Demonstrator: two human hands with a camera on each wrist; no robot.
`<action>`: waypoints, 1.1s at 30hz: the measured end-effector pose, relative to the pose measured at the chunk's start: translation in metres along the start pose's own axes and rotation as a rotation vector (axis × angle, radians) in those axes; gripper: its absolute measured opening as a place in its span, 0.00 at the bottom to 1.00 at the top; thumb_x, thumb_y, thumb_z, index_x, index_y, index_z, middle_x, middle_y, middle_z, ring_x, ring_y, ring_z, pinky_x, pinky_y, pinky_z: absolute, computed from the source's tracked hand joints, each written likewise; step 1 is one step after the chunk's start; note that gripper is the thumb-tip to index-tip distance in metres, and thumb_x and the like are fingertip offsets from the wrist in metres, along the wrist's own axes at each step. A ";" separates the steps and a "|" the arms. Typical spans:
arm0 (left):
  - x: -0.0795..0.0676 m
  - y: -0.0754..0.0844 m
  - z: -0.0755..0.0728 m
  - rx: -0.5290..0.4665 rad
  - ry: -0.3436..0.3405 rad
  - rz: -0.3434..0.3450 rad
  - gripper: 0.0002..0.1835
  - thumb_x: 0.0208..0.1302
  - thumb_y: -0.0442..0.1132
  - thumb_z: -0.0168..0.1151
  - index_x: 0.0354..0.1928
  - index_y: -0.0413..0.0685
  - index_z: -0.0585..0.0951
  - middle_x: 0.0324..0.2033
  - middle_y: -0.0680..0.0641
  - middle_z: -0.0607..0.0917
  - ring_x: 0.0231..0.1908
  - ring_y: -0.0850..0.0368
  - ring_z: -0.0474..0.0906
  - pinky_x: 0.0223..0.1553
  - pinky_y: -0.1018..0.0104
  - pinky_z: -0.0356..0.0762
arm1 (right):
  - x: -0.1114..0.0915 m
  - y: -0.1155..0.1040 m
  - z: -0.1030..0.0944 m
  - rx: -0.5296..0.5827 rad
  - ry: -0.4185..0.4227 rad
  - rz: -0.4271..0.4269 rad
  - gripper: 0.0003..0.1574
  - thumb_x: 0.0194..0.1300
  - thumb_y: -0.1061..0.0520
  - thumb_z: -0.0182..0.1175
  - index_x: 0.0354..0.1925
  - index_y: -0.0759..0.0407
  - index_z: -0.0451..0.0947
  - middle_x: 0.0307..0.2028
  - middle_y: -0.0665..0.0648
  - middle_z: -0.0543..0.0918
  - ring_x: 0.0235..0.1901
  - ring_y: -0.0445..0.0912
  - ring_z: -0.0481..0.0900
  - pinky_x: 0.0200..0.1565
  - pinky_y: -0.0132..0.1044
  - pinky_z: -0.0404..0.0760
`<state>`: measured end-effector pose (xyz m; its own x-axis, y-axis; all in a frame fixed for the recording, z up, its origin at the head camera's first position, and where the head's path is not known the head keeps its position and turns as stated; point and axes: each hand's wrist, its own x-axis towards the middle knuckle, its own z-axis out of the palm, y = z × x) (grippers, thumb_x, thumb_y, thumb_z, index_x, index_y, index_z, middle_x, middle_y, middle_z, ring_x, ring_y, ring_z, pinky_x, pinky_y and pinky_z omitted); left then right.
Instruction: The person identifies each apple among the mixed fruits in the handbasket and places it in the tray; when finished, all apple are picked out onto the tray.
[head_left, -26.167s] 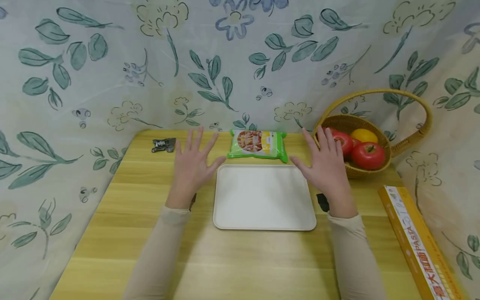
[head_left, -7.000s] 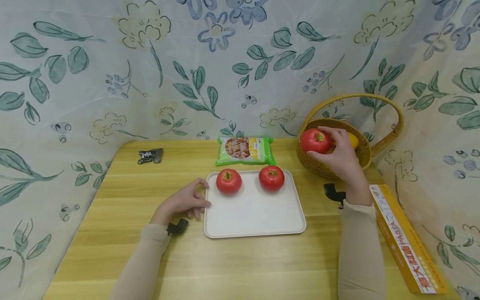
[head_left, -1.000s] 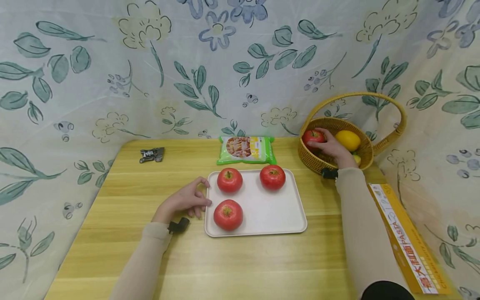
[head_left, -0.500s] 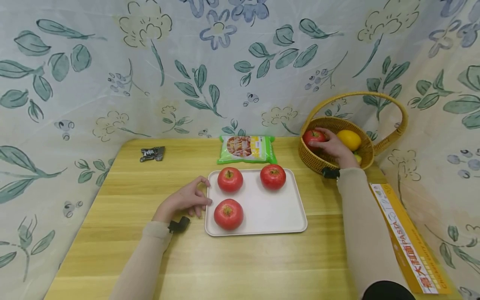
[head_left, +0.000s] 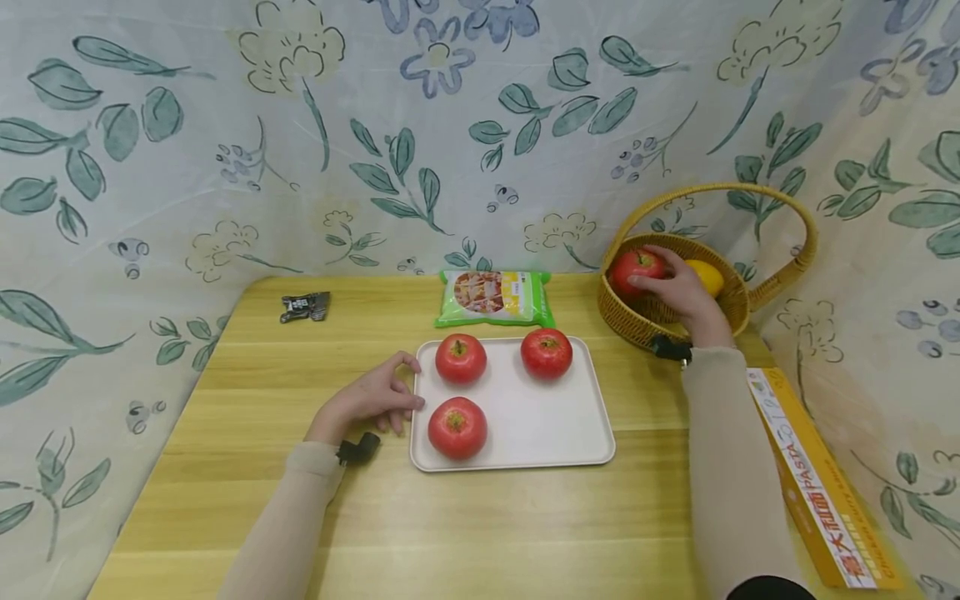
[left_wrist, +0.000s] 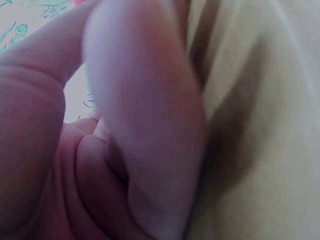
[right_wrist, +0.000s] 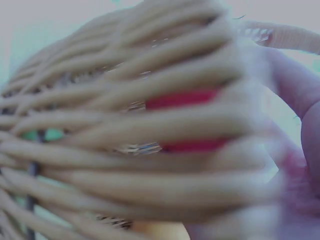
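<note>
In the head view, my right hand [head_left: 684,293] grips a red apple [head_left: 637,271] at the mouth of the wicker basket [head_left: 626,321], thumb on its near side. The right wrist view is mostly blurred basket weave [right_wrist: 125,160], with red showing through the gaps. My left hand [head_left: 375,398] rests at the left edge of the white tray [head_left: 536,425], thumb and forefinger tips touching the rim apart from each other, the other fingers loosely bent. On the tray sit three red apples: back left [head_left: 461,359], back right [head_left: 547,354] and front left [head_left: 457,428].
A yellow lemon-like fruit [head_left: 705,277] lies in the basket, partly behind my right hand. Behind the tray is a green-edged food packet [head_left: 495,298]. A small black packet [head_left: 305,307] lies at the back left. A long pasta box [head_left: 817,479] lies along the right side.
Since seven seconds ago, a third apple stands at the tray's front left. In the last half second my right hand has lifted another apple slightly, up and rightward in the basket.
</note>
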<state>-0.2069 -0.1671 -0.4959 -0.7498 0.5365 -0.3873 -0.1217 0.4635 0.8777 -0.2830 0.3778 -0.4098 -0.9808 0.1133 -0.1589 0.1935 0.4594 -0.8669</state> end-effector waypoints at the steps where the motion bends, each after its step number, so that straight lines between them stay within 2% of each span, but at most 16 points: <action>1: 0.000 0.000 0.000 -0.001 0.001 -0.001 0.34 0.67 0.45 0.75 0.66 0.54 0.64 0.28 0.46 0.87 0.18 0.54 0.84 0.19 0.66 0.79 | -0.003 -0.002 -0.001 -0.001 0.001 -0.002 0.58 0.70 0.38 0.70 0.85 0.40 0.49 0.83 0.70 0.52 0.77 0.64 0.57 0.78 0.60 0.60; 6: 0.000 0.001 0.001 0.008 0.006 0.000 0.34 0.67 0.45 0.75 0.66 0.54 0.64 0.27 0.46 0.88 0.18 0.54 0.84 0.19 0.67 0.79 | -0.022 -0.012 -0.001 0.007 0.010 -0.016 0.57 0.70 0.37 0.69 0.85 0.35 0.49 0.83 0.69 0.53 0.76 0.63 0.57 0.75 0.59 0.64; 13: 0.001 -0.001 0.000 0.015 0.008 -0.006 0.35 0.66 0.46 0.75 0.67 0.54 0.64 0.28 0.45 0.88 0.18 0.54 0.84 0.19 0.66 0.79 | -0.059 -0.027 0.004 0.024 -0.007 -0.075 0.56 0.70 0.38 0.70 0.84 0.32 0.50 0.82 0.65 0.56 0.78 0.62 0.56 0.76 0.63 0.63; 14: 0.001 -0.001 0.000 0.016 0.007 -0.006 0.35 0.66 0.46 0.76 0.67 0.54 0.64 0.28 0.45 0.88 0.18 0.54 0.84 0.19 0.66 0.80 | -0.065 -0.029 0.005 0.023 -0.015 -0.083 0.55 0.70 0.39 0.70 0.84 0.31 0.51 0.82 0.64 0.57 0.77 0.60 0.58 0.75 0.60 0.66; 17: 0.001 -0.002 0.000 0.014 0.005 -0.003 0.36 0.66 0.47 0.76 0.67 0.54 0.64 0.28 0.45 0.88 0.18 0.54 0.84 0.19 0.66 0.79 | -0.082 -0.032 0.008 0.030 -0.056 -0.143 0.51 0.73 0.44 0.69 0.83 0.33 0.54 0.80 0.61 0.62 0.72 0.52 0.65 0.68 0.40 0.74; 20: 0.001 -0.002 0.000 0.009 0.005 -0.004 0.36 0.65 0.46 0.76 0.67 0.53 0.64 0.28 0.45 0.88 0.18 0.54 0.84 0.19 0.66 0.79 | -0.095 -0.032 0.012 0.045 -0.120 -0.224 0.47 0.74 0.53 0.68 0.82 0.38 0.58 0.76 0.55 0.67 0.65 0.43 0.71 0.57 0.23 0.77; 22: 0.001 -0.002 0.000 0.008 0.007 -0.004 0.36 0.65 0.46 0.76 0.67 0.53 0.64 0.28 0.44 0.88 0.18 0.53 0.84 0.19 0.66 0.79 | -0.103 -0.030 0.016 0.058 -0.177 -0.284 0.45 0.74 0.58 0.68 0.81 0.42 0.61 0.72 0.49 0.69 0.62 0.38 0.73 0.56 0.20 0.79; 25: 0.000 -0.001 0.000 0.008 0.008 -0.005 0.36 0.65 0.46 0.76 0.67 0.53 0.64 0.28 0.44 0.87 0.19 0.53 0.84 0.19 0.66 0.79 | -0.112 -0.024 0.023 0.071 -0.292 -0.354 0.45 0.72 0.64 0.67 0.79 0.48 0.63 0.69 0.43 0.71 0.62 0.36 0.75 0.58 0.22 0.81; 27: 0.000 0.000 0.000 0.008 0.009 -0.007 0.36 0.65 0.46 0.76 0.67 0.53 0.64 0.28 0.44 0.87 0.19 0.53 0.84 0.19 0.66 0.79 | -0.117 -0.020 0.028 0.073 -0.380 -0.387 0.45 0.71 0.66 0.67 0.79 0.52 0.62 0.69 0.43 0.71 0.63 0.36 0.75 0.59 0.24 0.82; 30: -0.001 0.001 0.000 0.006 0.010 -0.011 0.36 0.66 0.46 0.76 0.67 0.53 0.64 0.28 0.45 0.87 0.19 0.54 0.84 0.20 0.66 0.79 | -0.124 -0.015 0.040 0.072 -0.501 -0.396 0.44 0.69 0.67 0.68 0.78 0.55 0.64 0.71 0.48 0.71 0.64 0.36 0.75 0.61 0.28 0.83; 33: -0.001 0.002 0.000 0.002 0.009 -0.015 0.36 0.66 0.46 0.76 0.67 0.53 0.64 0.28 0.45 0.87 0.19 0.54 0.84 0.20 0.66 0.79 | -0.128 -0.011 0.055 0.047 -0.597 -0.380 0.44 0.67 0.65 0.70 0.77 0.56 0.65 0.74 0.58 0.69 0.65 0.41 0.76 0.62 0.33 0.83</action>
<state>-0.2059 -0.1670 -0.4938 -0.7539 0.5226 -0.3981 -0.1323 0.4728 0.8712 -0.1606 0.3100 -0.4059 -0.8290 -0.5558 -0.0618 -0.1526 0.3311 -0.9312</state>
